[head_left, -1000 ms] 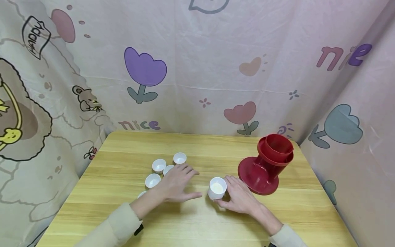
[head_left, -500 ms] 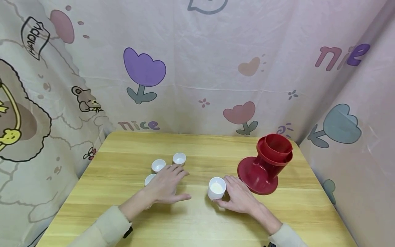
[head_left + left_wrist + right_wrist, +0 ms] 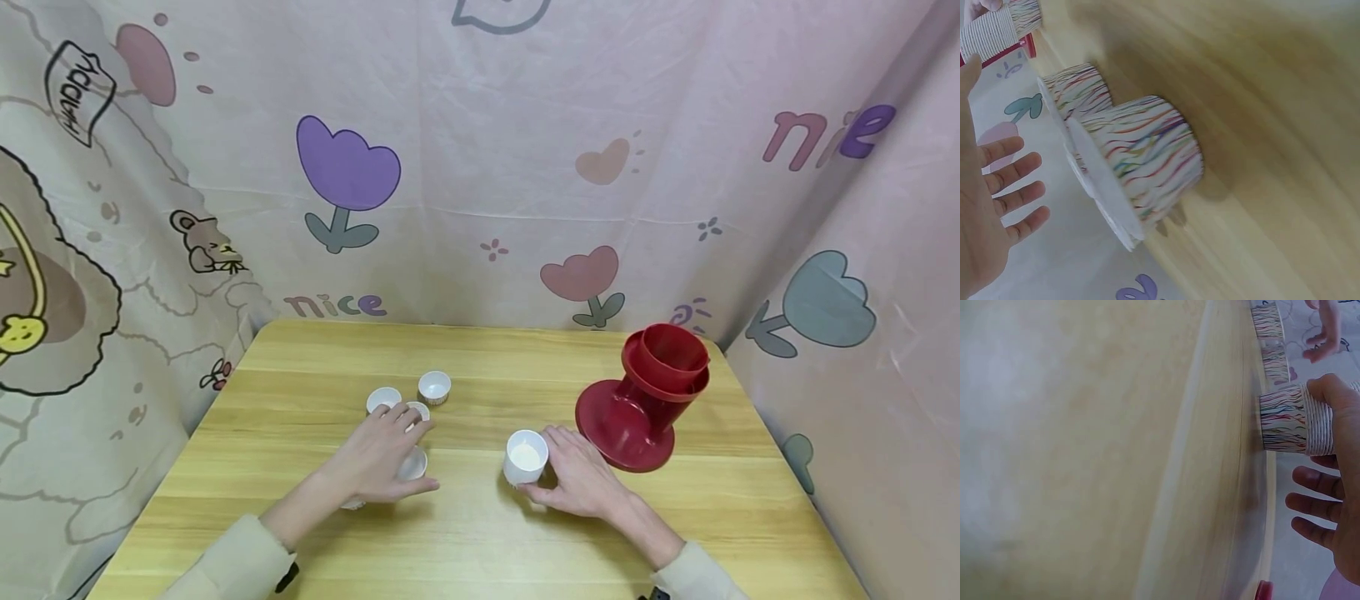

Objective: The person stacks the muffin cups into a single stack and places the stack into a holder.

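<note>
My right hand [image 3: 581, 479] grips a stack of white paper cups [image 3: 525, 460] between thumb and index finger. In the right wrist view, the stack [image 3: 1285, 420] shows wavy coloured stripes and layered rims; the other fingers hang apart from it. My left hand [image 3: 375, 458] hovers over the single cups on the left, its fingers loosely spread and holding nothing. One small paper cup [image 3: 412, 464] shows between its thumb and fingers. In the left wrist view, a striped cup [image 3: 1154, 156] stands beside the left hand's fingers [image 3: 1019, 200], apart from them. Another cup is mostly hidden under the palm.
Two white cups, a farther cup [image 3: 435, 386] and a nearer cup [image 3: 384, 400], stand beyond the left hand. A dark red plastic piece [image 3: 630, 425] with a wide round base and nested cylinders stands at the right. Printed cloth [image 3: 465, 167] hangs behind the wooden table [image 3: 480, 550].
My left hand has moved leftward and a little down over the single cups, uncovering a cup by its thumb. My right hand keeps its grip on the stack in the same place.
</note>
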Demonstrator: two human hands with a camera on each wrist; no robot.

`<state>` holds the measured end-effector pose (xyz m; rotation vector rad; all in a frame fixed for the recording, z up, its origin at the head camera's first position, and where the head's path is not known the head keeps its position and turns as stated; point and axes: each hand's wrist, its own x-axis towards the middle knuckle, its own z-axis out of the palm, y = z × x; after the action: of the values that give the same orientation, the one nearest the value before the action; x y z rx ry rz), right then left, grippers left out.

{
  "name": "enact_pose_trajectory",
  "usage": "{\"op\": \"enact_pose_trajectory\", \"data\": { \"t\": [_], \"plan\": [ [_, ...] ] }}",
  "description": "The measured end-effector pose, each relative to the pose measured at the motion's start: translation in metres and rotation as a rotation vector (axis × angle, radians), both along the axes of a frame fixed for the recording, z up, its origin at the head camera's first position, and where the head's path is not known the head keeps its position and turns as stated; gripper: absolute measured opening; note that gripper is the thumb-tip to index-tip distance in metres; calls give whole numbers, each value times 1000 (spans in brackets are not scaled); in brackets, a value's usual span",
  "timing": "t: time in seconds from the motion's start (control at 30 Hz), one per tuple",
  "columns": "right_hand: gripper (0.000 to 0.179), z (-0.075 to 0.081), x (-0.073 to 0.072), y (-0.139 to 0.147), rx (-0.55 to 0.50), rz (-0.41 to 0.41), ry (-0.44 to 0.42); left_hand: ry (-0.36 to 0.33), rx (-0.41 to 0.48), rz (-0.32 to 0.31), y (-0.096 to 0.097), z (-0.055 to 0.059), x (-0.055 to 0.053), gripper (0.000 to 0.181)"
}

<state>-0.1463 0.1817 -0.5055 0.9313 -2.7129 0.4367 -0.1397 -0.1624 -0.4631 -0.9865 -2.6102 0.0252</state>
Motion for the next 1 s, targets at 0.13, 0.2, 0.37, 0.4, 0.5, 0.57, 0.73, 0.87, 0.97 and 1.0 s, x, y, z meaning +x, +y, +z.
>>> {"op": "enact_pose_trajectory", "data": {
  "t": [0.13,0.2,0.37,0.4,0.5,0.57,0.73,0.87,0.97,1.0],
  "plan": [
    [62,0,0,0,3,-3,3,-22,11,17,-6,-5,2,76],
    [62,0,0,0,0,-2,0,-28,18,24,-8,-7,3,75],
    [62,0,0,0,-4,-1,-5,-26,44,30,-12,-12,6,75],
    [62,-1,0,0,-4,-1,-7,-24,49,30,-13,-13,7,74],
    [61,-1,0,0,-5,-1,-10,-9,52,35,-15,-15,8,75],
    [61,-1,0,0,-6,-1,-10,-8,50,40,-16,-17,8,75],
    [62,-1,0,0,-3,6,-6,-11,43,49,-19,-22,10,76],
    [62,-2,0,1,-3,9,-1,-14,53,52,-21,-25,11,77],
    [62,-1,0,1,-4,9,0,-17,59,56,-21,-27,12,78],
    [63,-1,1,0,-5,9,-1,-16,60,57,-22,-28,12,78]
  ]
}}
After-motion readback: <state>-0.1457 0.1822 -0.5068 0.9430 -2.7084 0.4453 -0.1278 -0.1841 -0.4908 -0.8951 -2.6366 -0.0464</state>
